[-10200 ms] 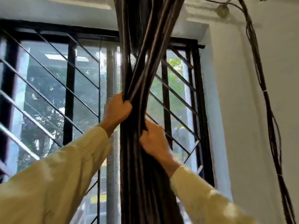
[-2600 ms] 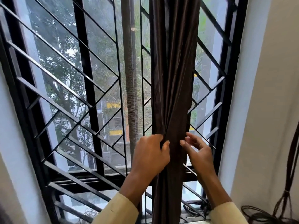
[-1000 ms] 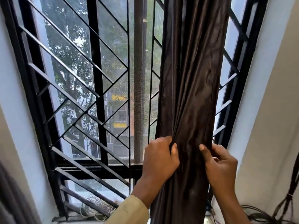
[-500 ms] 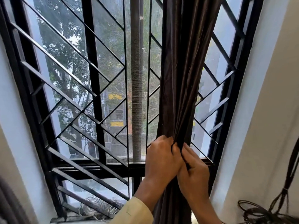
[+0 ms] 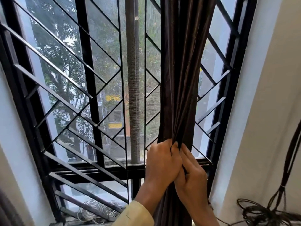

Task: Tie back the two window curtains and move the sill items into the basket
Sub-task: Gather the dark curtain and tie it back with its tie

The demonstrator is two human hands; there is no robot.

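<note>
A dark brown curtain (image 5: pixel 182 70) hangs bunched into a narrow column in front of the right half of the barred window (image 5: pixel 91 95). My left hand (image 5: pixel 162 162) grips the gathered folds from the left at about sill height. My right hand (image 5: pixel 192 175) grips the same bunch from the right, its fingers pressed against my left hand. A sliver of another dark curtain (image 5: pixel 6 211) shows at the bottom left edge. A coil of pale wire (image 5: pixel 99 211) lies on the sill behind the bars. No basket is in view.
Black diagonal window bars run across the whole opening. A white wall (image 5: pixel 260 111) stands close on the right. Dark cables (image 5: pixel 291 168) hang down it into a loose coil (image 5: pixel 260 212) at the bottom right.
Since a second ago my right hand has closed in from the right and now squeezes the curtain bunch against my left hand; the spread fabric has narrowed into a tight column.
</note>
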